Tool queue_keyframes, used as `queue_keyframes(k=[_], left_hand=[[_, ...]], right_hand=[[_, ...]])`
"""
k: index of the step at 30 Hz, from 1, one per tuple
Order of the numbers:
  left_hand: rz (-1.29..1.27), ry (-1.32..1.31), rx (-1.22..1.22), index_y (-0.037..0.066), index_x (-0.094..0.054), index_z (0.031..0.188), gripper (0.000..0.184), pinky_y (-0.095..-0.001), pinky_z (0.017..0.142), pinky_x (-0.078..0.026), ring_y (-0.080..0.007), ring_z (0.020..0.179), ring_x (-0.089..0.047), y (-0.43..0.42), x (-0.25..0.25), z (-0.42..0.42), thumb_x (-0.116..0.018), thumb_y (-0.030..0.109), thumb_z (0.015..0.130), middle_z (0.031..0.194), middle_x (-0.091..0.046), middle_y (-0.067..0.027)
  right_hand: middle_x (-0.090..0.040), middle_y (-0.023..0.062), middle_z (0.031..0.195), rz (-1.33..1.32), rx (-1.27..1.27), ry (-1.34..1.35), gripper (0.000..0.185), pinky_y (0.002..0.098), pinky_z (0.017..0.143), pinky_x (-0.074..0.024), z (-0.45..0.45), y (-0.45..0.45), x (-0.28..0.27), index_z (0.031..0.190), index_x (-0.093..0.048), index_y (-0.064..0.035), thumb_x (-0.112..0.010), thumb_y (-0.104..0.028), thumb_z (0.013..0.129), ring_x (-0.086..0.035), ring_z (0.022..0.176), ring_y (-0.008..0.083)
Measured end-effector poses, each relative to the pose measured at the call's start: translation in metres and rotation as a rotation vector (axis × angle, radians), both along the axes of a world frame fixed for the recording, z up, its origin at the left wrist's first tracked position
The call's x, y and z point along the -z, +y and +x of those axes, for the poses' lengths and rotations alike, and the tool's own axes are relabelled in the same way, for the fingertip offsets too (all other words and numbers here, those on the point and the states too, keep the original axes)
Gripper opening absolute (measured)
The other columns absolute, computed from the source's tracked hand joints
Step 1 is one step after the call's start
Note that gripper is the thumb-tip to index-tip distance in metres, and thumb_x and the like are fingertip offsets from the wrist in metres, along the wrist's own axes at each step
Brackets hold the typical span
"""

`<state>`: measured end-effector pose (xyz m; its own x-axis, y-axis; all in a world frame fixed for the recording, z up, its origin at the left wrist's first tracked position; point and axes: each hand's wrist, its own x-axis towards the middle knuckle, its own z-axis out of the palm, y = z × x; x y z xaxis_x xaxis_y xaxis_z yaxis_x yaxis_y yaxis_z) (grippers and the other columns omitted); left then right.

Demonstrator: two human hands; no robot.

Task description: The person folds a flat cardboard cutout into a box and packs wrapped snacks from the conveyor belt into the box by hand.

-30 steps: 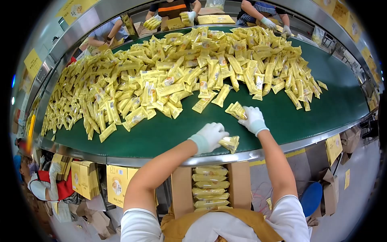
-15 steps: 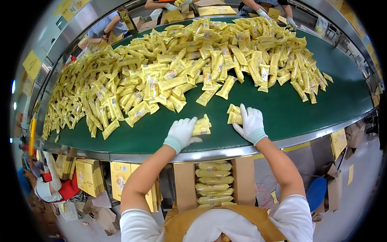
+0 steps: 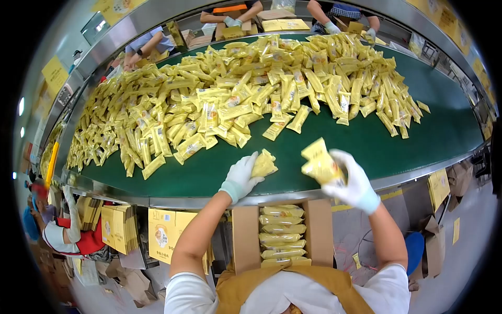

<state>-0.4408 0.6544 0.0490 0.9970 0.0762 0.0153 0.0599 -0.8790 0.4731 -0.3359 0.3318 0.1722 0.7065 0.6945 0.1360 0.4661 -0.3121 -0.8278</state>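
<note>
Both my hands wear white gloves. Just above the front edge of the green belt, my left hand (image 3: 242,178) is closed on yellow snack packets (image 3: 264,164); how many is hard to see. My right hand (image 3: 354,181) grips yellow packets (image 3: 321,162) between thumb and fingers, raised and tilted near the belt's edge. Right below, against my apron, stands an open cardboard box (image 3: 245,238) with a row of the same packets (image 3: 282,228) lying inside. A large heap of packets (image 3: 219,99) covers the far and left parts of the belt.
The metal rim (image 3: 282,201) of the green belt (image 3: 397,162) runs between me and the heap. Flat yellow cartons (image 3: 166,234) stand at the left. Across the belt, co-workers' gloved hands (image 3: 233,22) are at boxes. Another person in red (image 3: 90,242) is at the left.
My right hand has lifted its packets and moved right and towards me, tilting them. My left hand has stayed nearly in place over the belt, with its packets still held.
</note>
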Motion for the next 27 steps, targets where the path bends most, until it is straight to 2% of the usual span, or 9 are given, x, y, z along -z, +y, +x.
queue_keyframes(k=[5,8,9,12,16,18,22,25,27], left_hand=[[-0.338,-0.27,-0.115,-0.003,-0.034,0.148,0.087,-0.0423,0.108,-0.039,-0.0408,0.126,-0.049,0.008,-0.025,-0.029,-0.08,0.027,0.08,0.136,-0.049,-0.0226],[-0.514,-0.323,-0.138,-0.006,-0.032,0.147,0.089,-0.0439,0.109,-0.038,-0.0398,0.127,-0.048,0.009,-0.037,-0.043,-0.08,0.026,0.078,0.136,-0.049,-0.0225],[-0.505,-0.368,-0.118,-0.006,-0.033,0.147,0.086,-0.0399,0.102,-0.043,-0.0331,0.118,-0.053,0.009,-0.041,-0.047,-0.079,0.024,0.08,0.132,-0.052,-0.0199],[-0.524,-0.488,-0.027,-0.006,-0.035,0.145,0.08,-0.0311,0.086,-0.053,-0.0171,0.1,-0.062,0.002,-0.063,-0.057,-0.078,0.024,0.084,0.118,-0.061,-0.0125],[-0.757,-0.438,0.059,-0.007,-0.033,0.145,0.083,-0.0308,0.091,-0.05,-0.0142,0.098,-0.059,-0.015,-0.091,-0.073,-0.08,0.024,0.083,0.117,-0.06,-0.0109],[-0.722,-0.444,0.094,-0.007,-0.031,0.146,0.087,-0.0314,0.093,-0.049,-0.0146,0.101,-0.058,-0.023,-0.104,-0.075,-0.081,0.023,0.083,0.12,-0.058,-0.0112],[-0.839,-0.376,0.079,-0.007,-0.021,0.151,0.098,-0.0342,0.102,-0.045,-0.018,0.116,-0.055,-0.032,-0.096,-0.082,-0.082,0.023,0.081,0.13,-0.053,-0.0117],[-1.001,-0.327,0.091,-0.004,-0.019,0.153,0.102,-0.0382,0.106,-0.044,-0.0215,0.124,-0.052,-0.043,-0.101,-0.089,-0.084,0.024,0.079,0.134,-0.052,-0.0115],[-1.225,-0.311,0.095,-0.001,-0.018,0.154,0.105,-0.0408,0.108,-0.043,-0.0237,0.128,-0.051,-0.056,-0.102,-0.092,-0.085,0.025,0.078,0.135,-0.051,-0.0113]], right_hand=[[-0.063,0.0146,0.099,-0.227,-0.548,-0.288,0.065,0.0435,0.078,-0.0502,-0.055,0.011,-0.046,0.123,-0.057,-0.0063,-0.086,-0.031,0.07,-0.061,0.087,0.0343],[-0.062,0.0123,0.097,-0.506,-0.849,-0.268,0.051,0.0444,0.078,-0.0513,-0.081,0.034,-0.029,0.12,-0.055,-0.0098,-0.078,-0.03,0.079,-0.063,0.09,0.0339],[-0.062,0.0127,0.097,-0.549,-0.934,-0.284,0.051,0.0443,0.079,-0.0519,-0.088,0.04,-0.012,0.121,-0.055,-0.0098,-0.077,-0.029,0.08,-0.063,0.091,0.0339],[-0.062,0.0133,0.1,-0.521,-1.026,-0.27,0.048,0.0438,0.081,-0.052,-0.103,0.045,0.021,0.12,-0.054,-0.0086,-0.076,-0.027,0.081,-0.063,0.093,0.0339],[-0.061,0.0151,0.104,-0.49,-1.072,-0.051,0.049,0.046,0.083,-0.0527,-0.1,0.049,0.042,0.124,-0.053,-0.0077,-0.074,-0.024,0.082,-0.064,0.095,0.0356],[-0.062,0.0156,0.104,-0.456,-1.092,0.127,0.046,0.0468,0.081,-0.0538,-0.107,0.05,0.05,0.125,-0.053,-0.0066,-0.07,-0.021,0.085,-0.065,0.096,0.0366],[-0.063,0.0118,0.101,-0.481,-1.105,-0.443,0.03,0.0423,0.072,-0.056,-0.14,0.046,0.058,0.12,-0.056,-0.0076,-0.054,-0.013,0.09,-0.069,0.09,0.0302],[-0.063,0.0082,0.094,-0.489,-1.081,-0.577,0.025,0.0395,0.068,-0.0556,-0.149,0.042,0.081,0.115,-0.058,-0.0105,-0.051,-0.019,0.093,-0.069,0.085,0.0262],[-0.062,0.0043,0.087,-0.329,-1.008,-0.671,0.02,0.0367,0.064,-0.0526,-0.149,0.036,0.086,0.109,-0.06,-0.0148,-0.05,-0.022,0.093,-0.066,0.079,0.0238]])
